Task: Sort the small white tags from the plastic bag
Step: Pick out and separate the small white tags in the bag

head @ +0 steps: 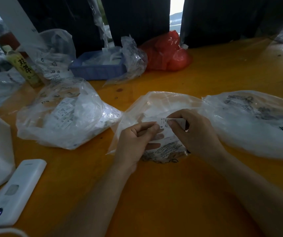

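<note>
Mid-sort: left hand (137,139) and right hand (192,132) both pinch one white tag (163,123) marked S, held just above the clear bag (154,106) on the bench (171,194). Next, likely: read size, drop it with matching tags.

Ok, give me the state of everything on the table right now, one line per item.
Left hand: pinching the tag's left edge.
Right hand: pinching the tag's right side.
White tag: held up between both hands, printed S showing.
Clear bag under the hands: open, crumpled flat.
Bag of tags: lying left, full.
Blue basket: upright, holding plastic.
Red bag: bunched, at the back.
Bottle: standing, capped.
</note>
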A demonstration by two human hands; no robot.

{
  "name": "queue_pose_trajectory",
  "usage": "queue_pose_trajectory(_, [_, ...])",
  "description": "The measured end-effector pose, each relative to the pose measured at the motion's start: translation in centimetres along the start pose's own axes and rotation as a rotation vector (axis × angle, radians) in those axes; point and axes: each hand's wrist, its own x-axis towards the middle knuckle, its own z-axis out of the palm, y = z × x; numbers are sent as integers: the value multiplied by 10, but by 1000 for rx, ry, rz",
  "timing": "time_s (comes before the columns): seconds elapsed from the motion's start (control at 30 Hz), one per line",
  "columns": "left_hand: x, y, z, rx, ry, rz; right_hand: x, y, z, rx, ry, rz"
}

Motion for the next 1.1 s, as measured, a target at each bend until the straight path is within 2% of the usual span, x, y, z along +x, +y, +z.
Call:
queue_pose_trajectory(0.27, [2, 0, -1, -47, 54, 5, 1, 2, 1, 0, 30, 24])
queue_pose_trajectory(0.87, [3, -5, -3, -68, -4, 29, 1, 1, -3, 24, 109, 32])
queue_pose_trajectory(1.1, [4, -6, -2, -37, 16, 32, 1, 5, 2, -22, 25, 15])
